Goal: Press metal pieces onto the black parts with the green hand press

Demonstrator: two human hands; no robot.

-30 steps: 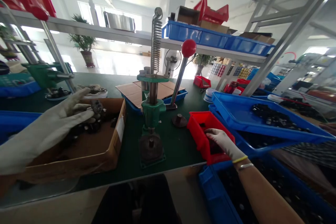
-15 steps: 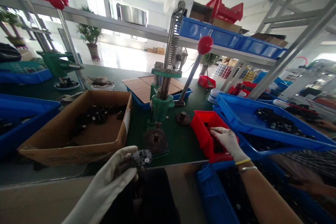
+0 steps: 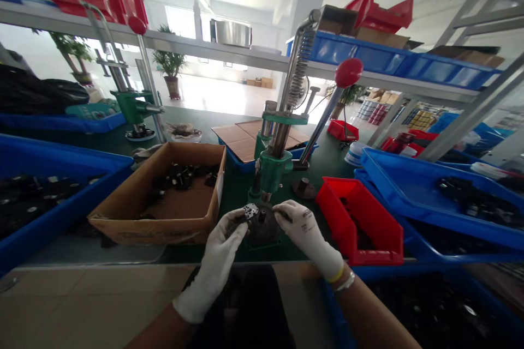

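Note:
White gloves cover both hands. My left hand (image 3: pixel 224 240) is closed on a small black and silver metal part (image 3: pixel 251 211), held just left of the press base. My right hand (image 3: pixel 301 226) has its fingertips pinched together by the base's right side; anything between them is too small to make out. Between the hands stands the green hand press (image 3: pixel 275 169), its ram above a dark round base plate (image 3: pixel 264 229) with a short pin. A red ball knob (image 3: pixel 349 72) tops the press lever at the upper right.
An open cardboard box (image 3: pixel 155 223) with black parts stands on the left, beside a blue bin (image 3: pixel 110 166). To the right are a red bin (image 3: pixel 376 257) of small dark parts and stacked blue trays (image 3: pixel 403 188). A dark round metal piece (image 3: pixel 303 190) lies behind the red bin.
My right hand has left the red bin and come over to the press base. My left hand has brought the metal part forward to the base. The view has turned left.

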